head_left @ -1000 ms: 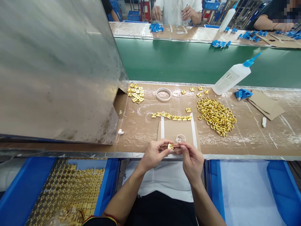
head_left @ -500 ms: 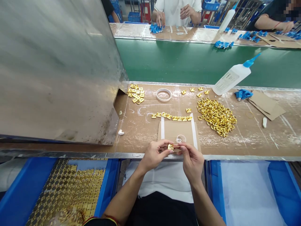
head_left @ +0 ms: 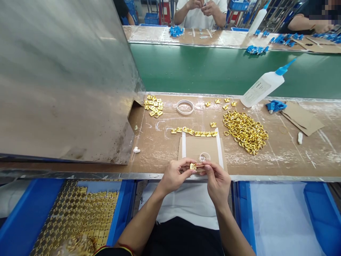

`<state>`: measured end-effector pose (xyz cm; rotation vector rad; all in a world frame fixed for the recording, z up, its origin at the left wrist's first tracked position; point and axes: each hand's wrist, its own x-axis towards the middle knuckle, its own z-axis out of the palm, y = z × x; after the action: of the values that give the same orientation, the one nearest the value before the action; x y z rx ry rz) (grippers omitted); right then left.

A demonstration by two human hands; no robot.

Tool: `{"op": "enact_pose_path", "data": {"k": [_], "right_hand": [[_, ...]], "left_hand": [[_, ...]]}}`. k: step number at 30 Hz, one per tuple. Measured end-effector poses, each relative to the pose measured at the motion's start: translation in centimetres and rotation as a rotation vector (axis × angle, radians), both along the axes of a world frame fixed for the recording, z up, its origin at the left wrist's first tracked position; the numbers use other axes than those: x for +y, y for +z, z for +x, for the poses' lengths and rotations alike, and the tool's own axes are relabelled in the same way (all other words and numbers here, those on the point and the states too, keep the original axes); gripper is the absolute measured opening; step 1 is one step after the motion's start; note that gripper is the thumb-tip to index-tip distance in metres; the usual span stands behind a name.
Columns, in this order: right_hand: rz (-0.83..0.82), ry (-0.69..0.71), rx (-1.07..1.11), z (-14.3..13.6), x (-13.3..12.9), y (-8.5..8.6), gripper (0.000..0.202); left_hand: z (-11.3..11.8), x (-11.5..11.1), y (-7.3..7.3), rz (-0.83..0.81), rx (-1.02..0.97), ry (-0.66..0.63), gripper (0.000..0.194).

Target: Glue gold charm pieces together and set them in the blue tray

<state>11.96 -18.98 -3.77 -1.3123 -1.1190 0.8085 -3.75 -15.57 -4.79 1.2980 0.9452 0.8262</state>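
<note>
The left hand (head_left: 173, 175) is pinching a gold piece (head_left: 193, 166), partly covering it; the right hand (head_left: 218, 182) is gripping a thin stick (head_left: 200, 165), fingers hiding one end.

One cardboard pad (head_left: 204, 145) carries two white tape strips (head_left: 183, 145) and one small clear round piece (head_left: 204, 156). Over the pad's near edge: one held gold piece (head_left: 193, 166), one thin stick (head_left: 199, 166). Beyond the pad: eight gold pieces in a row (head_left: 203, 134), six scattered gold pieces (head_left: 213, 124), one white ring (head_left: 185, 112). Right of it, one nearby squeeze bottle (head_left: 262, 90); the heaped gold rings (head_left: 245, 131) overlap too much to count, as do the clustered gold pieces (head_left: 156, 104) left of the pad.
</note>
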Motion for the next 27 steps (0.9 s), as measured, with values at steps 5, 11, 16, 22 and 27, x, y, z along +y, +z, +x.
{"op": "enact_pose_path", "data": {"k": [5, 11, 16, 22, 27], "right_hand": [[-0.014, 0.003, -0.001, 0.07, -0.03, 0.01, 0.020], [0.003, 0.007, 0.021, 0.09, 0.06, -0.10, 0.021], [-0.011, 0.016, 0.033, 0.05, 0.15, -0.10, 0.022], [-0.003, 0.016, 0.018, 0.07, 0.20, 0.00, 0.021], [0.018, 0.017, 0.014, 0.11, 0.26, 0.00, 0.021]], "left_hand": [[-0.03, -0.01, -0.14, 0.004, 0.003, -0.001, 0.027], [-0.03, -0.04, -0.18, 0.018, 0.008, -0.005, 0.026], [-0.01, 0.03, -0.16, 0.031, -0.002, -0.002, 0.026], [-0.01, 0.08, -0.21, 0.043, 0.011, 0.002, 0.025], [-0.02, 0.01, -0.23, 0.041, 0.002, -0.002, 0.025]]}}
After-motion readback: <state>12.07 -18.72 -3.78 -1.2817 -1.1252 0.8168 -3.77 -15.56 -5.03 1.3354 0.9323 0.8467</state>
